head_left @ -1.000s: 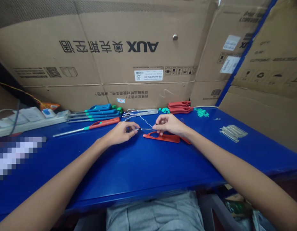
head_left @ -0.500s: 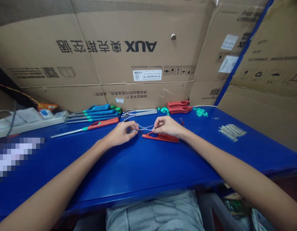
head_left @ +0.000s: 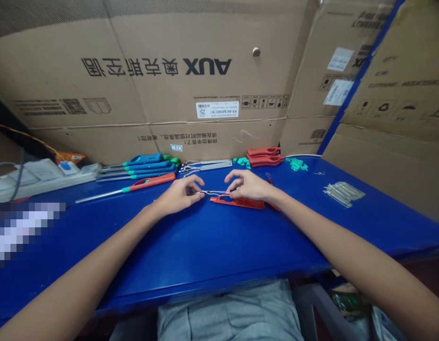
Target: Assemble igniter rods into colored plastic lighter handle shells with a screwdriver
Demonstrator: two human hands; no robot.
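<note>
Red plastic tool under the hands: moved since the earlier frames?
No: the red plastic tool keeps the same offset from the red-handled screwdriver.

The big carton (head_left: 98,128) on the far side bears upside-down "AUX" (head_left: 207,67) and "奥克斯空调" (head_left: 127,67); a white label (head_left: 217,109) below reads "25".

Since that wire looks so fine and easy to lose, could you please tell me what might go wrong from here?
The thin metal wire, pinched between the left hand and right hand, could slip and snag on the red plastic tool just below it. The nearby orange-handled screwdriver might also get knocked.
</note>
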